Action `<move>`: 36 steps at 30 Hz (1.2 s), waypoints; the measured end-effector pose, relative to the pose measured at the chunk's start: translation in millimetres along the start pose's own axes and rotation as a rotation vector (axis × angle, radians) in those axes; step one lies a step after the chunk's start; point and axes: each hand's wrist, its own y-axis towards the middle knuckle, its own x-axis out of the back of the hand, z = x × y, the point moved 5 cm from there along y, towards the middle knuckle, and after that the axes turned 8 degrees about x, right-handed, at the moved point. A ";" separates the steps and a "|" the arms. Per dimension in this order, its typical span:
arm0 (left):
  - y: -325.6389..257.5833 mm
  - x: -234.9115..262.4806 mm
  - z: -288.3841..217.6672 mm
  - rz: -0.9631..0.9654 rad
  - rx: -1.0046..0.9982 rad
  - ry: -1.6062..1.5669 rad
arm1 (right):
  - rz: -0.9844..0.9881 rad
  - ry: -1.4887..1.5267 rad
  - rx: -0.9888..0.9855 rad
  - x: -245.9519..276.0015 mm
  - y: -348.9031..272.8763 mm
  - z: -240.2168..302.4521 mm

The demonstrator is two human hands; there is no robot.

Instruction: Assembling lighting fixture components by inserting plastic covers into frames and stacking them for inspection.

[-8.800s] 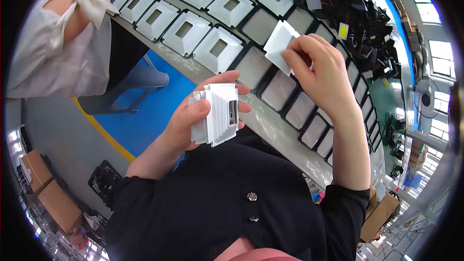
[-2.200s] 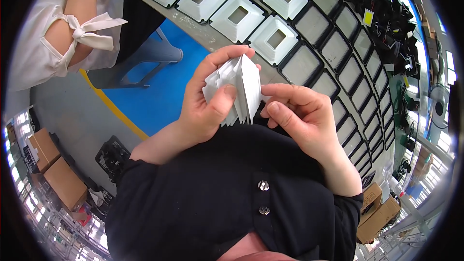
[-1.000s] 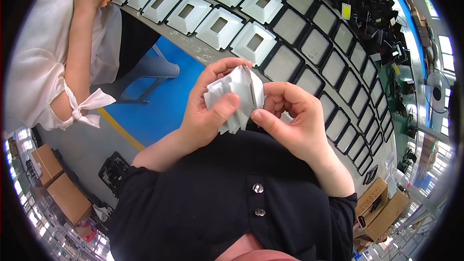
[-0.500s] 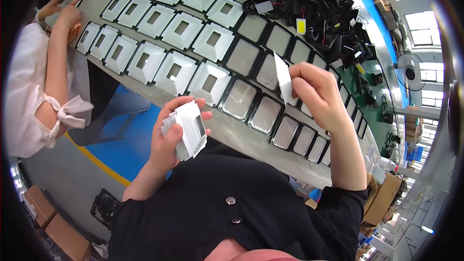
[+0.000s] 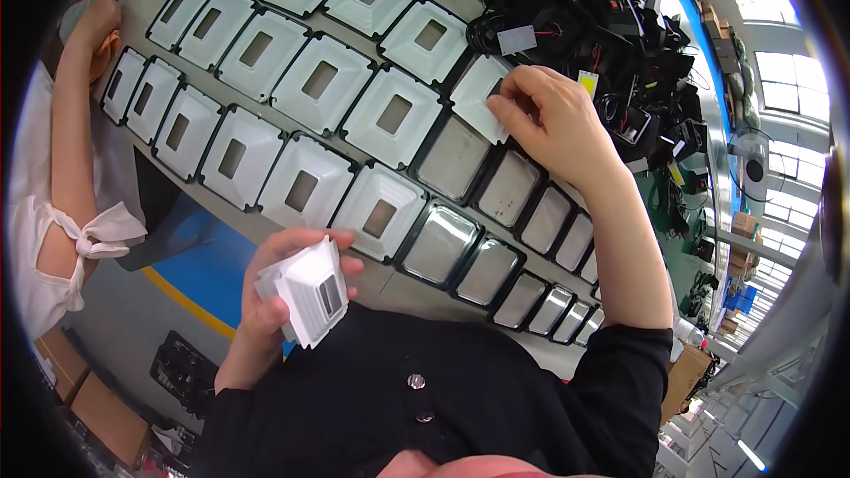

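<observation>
My left hand [image 5: 264, 294] grips a stack of nested white reflectors [image 5: 312, 299], each a stepped tray with a rectangular hole in its centre. It is held over the near side of the table. Across the table, my right hand [image 5: 560, 119] is closed on the edge of a single white reflector [image 5: 476, 88]. That piece lies over a black frame in the far row, beside a filled one; the fingers partly cover it, so I cannot tell whether it is fully seated. Several frames to the left hold white reflectors [image 5: 396, 115], while black frames with glass [image 5: 452, 158] continue to the right.
Black housings with cables [image 5: 567, 26] are piled along the far side of the table [image 5: 381, 288]. At the left, another person's arm [image 5: 75, 137] reaches over the table end. A blue stool [image 5: 190, 252] and cardboard boxes [image 5: 111, 412] stand at lower left.
My right hand has brought the tilted reflector away from me and down onto a far-row frame. My left hand has shifted slightly lower left with its stack. The view has shifted too.
</observation>
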 end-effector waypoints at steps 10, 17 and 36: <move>1.7 4.5 -0.3 -0.063 0.102 -0.040 | 0.017 0.747 -0.259 8.7 -5.2 -10.1; -0.8 -18.0 -5.4 0.063 0.120 -0.085 | -0.130 0.664 0.217 47.3 -17.4 14.9; -3.4 -53.2 -1.1 0.249 0.386 -0.109 | -0.177 -0.633 0.387 28.4 34.2 -20.2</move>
